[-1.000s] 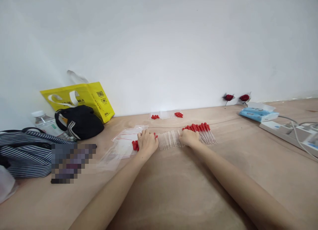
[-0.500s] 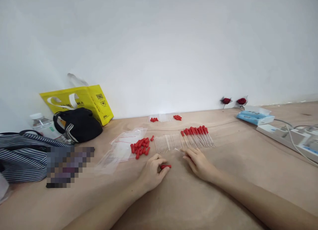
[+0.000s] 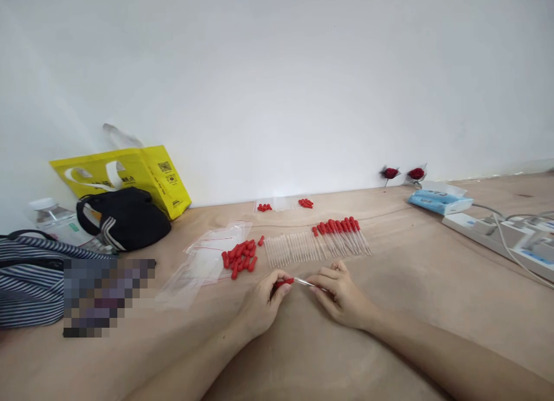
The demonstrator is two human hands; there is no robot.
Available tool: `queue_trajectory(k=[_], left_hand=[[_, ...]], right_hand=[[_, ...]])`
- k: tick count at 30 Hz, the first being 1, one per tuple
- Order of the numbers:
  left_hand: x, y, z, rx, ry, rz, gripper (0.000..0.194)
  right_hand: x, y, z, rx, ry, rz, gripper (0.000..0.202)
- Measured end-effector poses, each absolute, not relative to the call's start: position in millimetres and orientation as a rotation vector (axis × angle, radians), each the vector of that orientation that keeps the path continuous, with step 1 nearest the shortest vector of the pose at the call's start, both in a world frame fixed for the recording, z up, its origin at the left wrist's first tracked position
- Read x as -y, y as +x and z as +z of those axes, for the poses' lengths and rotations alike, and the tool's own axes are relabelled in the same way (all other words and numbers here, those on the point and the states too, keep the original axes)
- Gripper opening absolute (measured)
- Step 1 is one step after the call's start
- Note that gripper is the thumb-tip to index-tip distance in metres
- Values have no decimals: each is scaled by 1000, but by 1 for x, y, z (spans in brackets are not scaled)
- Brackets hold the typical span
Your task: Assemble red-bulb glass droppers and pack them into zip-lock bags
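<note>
My left hand (image 3: 267,297) is closed round a red rubber dropper bulb (image 3: 284,283), whose narrow end points right. In my right hand (image 3: 341,294) a thin glass dropper tube (image 3: 303,282) is pinched; its left end meets the bulb's mouth. Whether it sits inside the bulb I cannot tell. Beyond my hands lies a row of bare glass tubes (image 3: 292,250). Right of them are several tubes with red bulbs on, the capped droppers (image 3: 346,236). A pile of loose red bulbs (image 3: 242,255) lies left of the row.
Clear plastic bags (image 3: 199,268) lie left of the pile. Small bags with red bulbs (image 3: 306,203) rest by the wall. A yellow bag (image 3: 151,170), black cap (image 3: 136,219) and bottle (image 3: 54,219) stand left. Tissues (image 3: 439,201) and a power strip (image 3: 476,228) are right.
My right hand has drawn a glass tube from the row towards me, and its end now meets the bulb in my left hand. The view has shifted slightly.
</note>
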State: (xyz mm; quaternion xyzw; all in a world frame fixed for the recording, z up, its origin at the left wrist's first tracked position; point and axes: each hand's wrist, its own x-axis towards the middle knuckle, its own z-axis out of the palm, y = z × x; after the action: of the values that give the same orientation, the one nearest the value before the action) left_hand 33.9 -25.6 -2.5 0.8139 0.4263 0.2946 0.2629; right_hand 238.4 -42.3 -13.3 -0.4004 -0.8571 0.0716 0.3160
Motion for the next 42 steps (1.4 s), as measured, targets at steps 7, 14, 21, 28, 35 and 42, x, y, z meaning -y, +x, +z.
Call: queue_trajectory(k=[7,14,21,28,35,42], left_hand=[[23,36,-4,-1103,2161,799,18],[23,34,-7,-1175,2198,803,17],[29,36,-1,-1145,2403,739,14],[33,38,2,-1041,2537,771,20],[33,37,2,-952,2602,794,20],[32,38,6,-974,2585,761,23]], right_hand=[[42,235,-17,2270,-1040,169,20],[41,233,-16,2341,-951,114,24],[39,239,-10,2422,-932,-1,24],[42,234,-10,2392,-986,102,24],[41,229,-11,2408,-989,189,22],[38,228,-8,2420,-1001,265,25]])
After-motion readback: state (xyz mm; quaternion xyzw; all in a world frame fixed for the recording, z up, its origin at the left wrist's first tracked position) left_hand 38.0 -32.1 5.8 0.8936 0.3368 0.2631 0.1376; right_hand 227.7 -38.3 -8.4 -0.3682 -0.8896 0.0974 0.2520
